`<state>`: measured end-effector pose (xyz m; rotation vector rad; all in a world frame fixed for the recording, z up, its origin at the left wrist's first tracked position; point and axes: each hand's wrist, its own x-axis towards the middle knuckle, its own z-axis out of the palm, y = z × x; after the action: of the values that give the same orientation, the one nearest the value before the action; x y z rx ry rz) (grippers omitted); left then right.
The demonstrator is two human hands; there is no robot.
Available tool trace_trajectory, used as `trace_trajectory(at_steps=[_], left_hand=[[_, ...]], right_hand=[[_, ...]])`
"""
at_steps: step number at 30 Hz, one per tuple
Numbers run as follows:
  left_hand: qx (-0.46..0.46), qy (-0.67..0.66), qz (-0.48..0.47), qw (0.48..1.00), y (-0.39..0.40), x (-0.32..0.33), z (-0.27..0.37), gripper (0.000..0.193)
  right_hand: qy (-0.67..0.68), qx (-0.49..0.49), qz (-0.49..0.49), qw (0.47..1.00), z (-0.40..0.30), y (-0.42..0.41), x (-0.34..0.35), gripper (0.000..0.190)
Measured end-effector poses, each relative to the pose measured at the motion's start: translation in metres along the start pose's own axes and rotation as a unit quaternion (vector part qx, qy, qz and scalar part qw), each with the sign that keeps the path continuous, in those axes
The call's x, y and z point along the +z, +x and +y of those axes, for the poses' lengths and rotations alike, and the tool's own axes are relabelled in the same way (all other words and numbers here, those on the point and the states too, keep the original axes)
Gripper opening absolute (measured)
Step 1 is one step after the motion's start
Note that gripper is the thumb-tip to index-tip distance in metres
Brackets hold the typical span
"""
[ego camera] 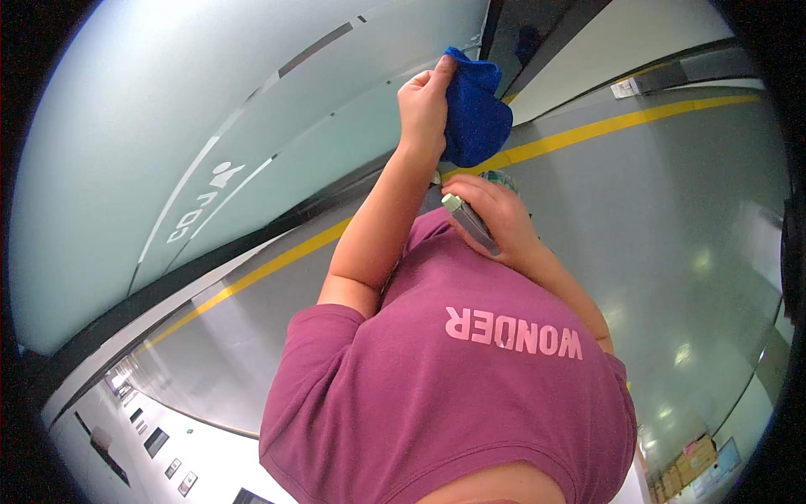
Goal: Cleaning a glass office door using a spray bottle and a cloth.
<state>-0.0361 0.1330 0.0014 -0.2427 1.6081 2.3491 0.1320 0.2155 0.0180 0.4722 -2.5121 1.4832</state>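
My left hand (425, 113) is raised, pinching a blue cloth (478, 116) near its top edge between thumb and fingers. The cloth hangs folded beside a frosted glass panel (208, 113); whether it touches the glass cannot be told. Closer to my body, my right hand (500, 208) is wrapped around a grey bottle-like container (473, 227) with a pale green end. It sits low in front of my maroon T-shirt (466, 390), and the fingers hide part of it. A teal patterned item (500, 181) shows just beyond this hand, partly covered.
Frosted glass with clear stripes and lettering runs along my left, above a dark base frame (252, 236). A yellow line (585, 129) crosses the grey floor (642, 208). White wall panels stand ahead. Cardboard boxes (696, 457) are at the lower right; framed pictures hang on a white wall (214, 463).
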Motion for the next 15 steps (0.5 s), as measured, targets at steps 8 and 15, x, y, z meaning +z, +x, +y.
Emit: trace_trajectory(at_steps=[8,15], left_hand=[[-0.065,-0.014,-0.037,0.997,0.003,0.002,-0.003,0.033],[-0.06,-0.025,-0.024,0.998,0.002,-0.002,0.009,0.032]], right_hand=[[-0.002,-0.008,-0.006,1.0,0.002,-0.001,0.001,0.049],[-0.007,-0.001,-0.008,1.0,-0.003,0.005,0.001,0.04]])
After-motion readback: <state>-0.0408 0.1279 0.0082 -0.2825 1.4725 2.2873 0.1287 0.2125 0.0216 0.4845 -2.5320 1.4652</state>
